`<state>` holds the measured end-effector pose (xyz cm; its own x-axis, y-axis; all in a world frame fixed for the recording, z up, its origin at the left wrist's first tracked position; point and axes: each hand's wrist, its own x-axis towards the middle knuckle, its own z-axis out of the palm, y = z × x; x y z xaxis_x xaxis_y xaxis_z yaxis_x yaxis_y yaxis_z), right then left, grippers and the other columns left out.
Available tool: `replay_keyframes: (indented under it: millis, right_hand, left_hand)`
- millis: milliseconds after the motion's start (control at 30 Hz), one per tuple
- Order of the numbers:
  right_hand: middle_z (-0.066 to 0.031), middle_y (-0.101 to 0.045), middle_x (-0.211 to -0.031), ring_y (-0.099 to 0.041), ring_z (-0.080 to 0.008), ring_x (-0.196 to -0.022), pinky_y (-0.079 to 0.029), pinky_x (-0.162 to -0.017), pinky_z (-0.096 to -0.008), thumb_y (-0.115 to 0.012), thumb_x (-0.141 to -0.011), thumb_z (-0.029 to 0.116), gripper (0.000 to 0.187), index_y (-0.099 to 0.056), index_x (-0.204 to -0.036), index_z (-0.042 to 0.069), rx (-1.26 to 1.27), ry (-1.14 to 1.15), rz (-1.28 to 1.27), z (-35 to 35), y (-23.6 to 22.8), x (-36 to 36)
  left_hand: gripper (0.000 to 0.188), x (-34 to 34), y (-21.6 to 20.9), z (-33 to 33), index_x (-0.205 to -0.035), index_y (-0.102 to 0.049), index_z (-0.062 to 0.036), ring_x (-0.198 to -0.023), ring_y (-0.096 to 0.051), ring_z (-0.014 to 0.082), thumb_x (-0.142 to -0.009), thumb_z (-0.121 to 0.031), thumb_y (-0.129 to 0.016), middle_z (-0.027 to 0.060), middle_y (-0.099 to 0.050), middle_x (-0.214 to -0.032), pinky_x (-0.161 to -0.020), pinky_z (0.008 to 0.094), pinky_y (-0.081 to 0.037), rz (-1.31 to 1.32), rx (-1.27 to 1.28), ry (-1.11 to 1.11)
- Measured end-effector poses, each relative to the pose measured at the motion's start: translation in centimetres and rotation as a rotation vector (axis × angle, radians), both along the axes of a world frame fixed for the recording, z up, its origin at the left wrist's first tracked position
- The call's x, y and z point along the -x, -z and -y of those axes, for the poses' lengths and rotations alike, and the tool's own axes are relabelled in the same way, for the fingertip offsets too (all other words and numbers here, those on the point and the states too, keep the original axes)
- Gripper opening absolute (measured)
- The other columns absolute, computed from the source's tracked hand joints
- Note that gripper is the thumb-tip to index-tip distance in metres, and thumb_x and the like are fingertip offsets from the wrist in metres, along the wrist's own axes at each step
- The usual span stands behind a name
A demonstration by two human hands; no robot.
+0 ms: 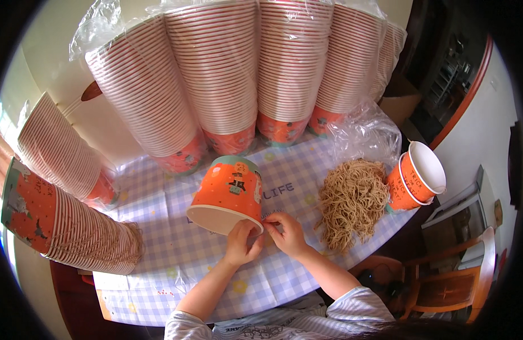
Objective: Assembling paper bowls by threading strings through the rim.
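Observation:
An orange paper bucket (224,190) with a green base band and printed cartoon figures sits near the middle of the table, its open white rim tilted down toward me. My left hand (244,245) is closed on that rim, the fingers partly inside the opening. Beside it, my right hand (287,233) is pinched at the rim's right edge; whatever lies between its fingertips is too small to make out. To the right of my hands lies a loose heap of tan cords (354,201).
Tall stacks of paper buckets (216,73) in clear plastic line the back. A leaning stack (85,232) at left has cords hanging along it. Two nested buckets (420,173) and crumpled plastic (366,133) are at right. A checked cloth (159,221) covers the table; a wooden chair (448,289) stands beyond.

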<state>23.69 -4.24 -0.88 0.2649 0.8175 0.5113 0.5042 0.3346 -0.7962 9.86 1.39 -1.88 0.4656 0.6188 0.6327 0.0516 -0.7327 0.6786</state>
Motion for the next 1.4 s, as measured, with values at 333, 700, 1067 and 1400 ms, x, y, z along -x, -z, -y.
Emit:
replay_keyframes:
  millis: [333, 700, 1067, 1400]
  right_hand:
    - [-0.0099, -0.061, -0.081, -0.062, -0.0228, -0.073, -0.049, -0.061, -0.0291, -0.062, -0.078, 0.003, 0.016, -0.055, -0.092, 0.002, 0.023, -0.048, -0.103, 0.0, -0.3, -0.4]
    - [-0.0094, -0.061, -0.086, -0.061, -0.0223, -0.072, -0.048, -0.06, -0.0294, -0.058, -0.079, 0.003, 0.016, -0.056, -0.095, 0.004, 0.029, -0.077, 0.06, -0.6, -0.9, 0.8]
    - [-0.0113, -0.059, -0.091, -0.059, -0.0221, -0.082, -0.048, -0.069, -0.0312, -0.052, -0.083, 0.003, 0.016, -0.053, -0.099, 0.003, 0.175, -0.319, -0.119, -4.8, -0.5, 7.4]
    - [-0.0137, -0.063, -0.092, -0.06, -0.0326, -0.082, -0.047, -0.071, -0.043, -0.052, -0.082, 0.036, 0.034, -0.054, -0.11, 0.016, 0.728, -0.401, 0.692, -3.0, -7.4, -0.1]
  left_hand:
    - [0.012, -0.2, -0.3, 0.3, -0.088, -0.056, -0.0061, -0.067, -0.057, 0.0298, -0.076, -0.005, -0.059, 0.0113, -0.059, -0.076, -0.058, 0.0368, -0.046, -0.094, 0.006, -0.092]
    - [0.013, 0.0, -0.8, 0.4, -0.083, -0.051, -0.0049, -0.06, -0.055, 0.0282, -0.072, -0.002, -0.057, 0.0128, -0.052, -0.075, -0.052, 0.0365, -0.045, -0.11, 0.028, -0.183]
    - [0.012, 6.8, -0.4, -1.4, -0.083, -0.047, -0.0033, -0.064, -0.053, 0.0304, -0.073, -0.001, -0.053, 0.0145, -0.05, -0.075, -0.054, 0.0385, -0.042, -0.133, 0.094, -0.394]
    - [0.013, 7.7, 1.0, -1.7, -0.087, -0.05, -0.0064, -0.069, -0.056, 0.0301, -0.076, -0.007, -0.055, 0.0126, -0.056, -0.08, -0.06, 0.0402, -0.045, -0.296, 0.124, -0.347]
